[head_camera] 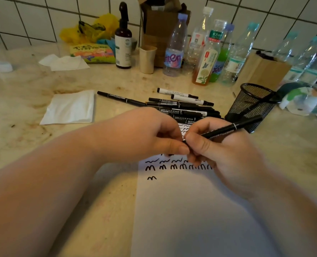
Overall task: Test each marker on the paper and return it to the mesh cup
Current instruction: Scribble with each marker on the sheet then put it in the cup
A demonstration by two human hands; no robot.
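Note:
My right hand (pixel 219 154) grips a black marker (pixel 226 129) whose far end points up and right toward the black mesh cup (pixel 250 106). My left hand (pixel 154 134) pinches the marker's near end where the two hands meet; I cannot tell if that is a cap. Both hands hover over the white paper (pixel 187 210), which carries rows of black test squiggles (pixel 172 166). A pile of several black and white markers (pixel 180 106) lies on the counter just beyond my hands. The mesh cup leans tilted at the right with one marker inside.
A folded white tissue (pixel 70 108) lies at the left. Along the tiled wall stand several plastic bottles (pixel 174 51), a dark pump bottle (pixel 123 39), a paper cup (pixel 147 59), a cardboard box (pixel 261 71) and snack bags (pixel 92 52).

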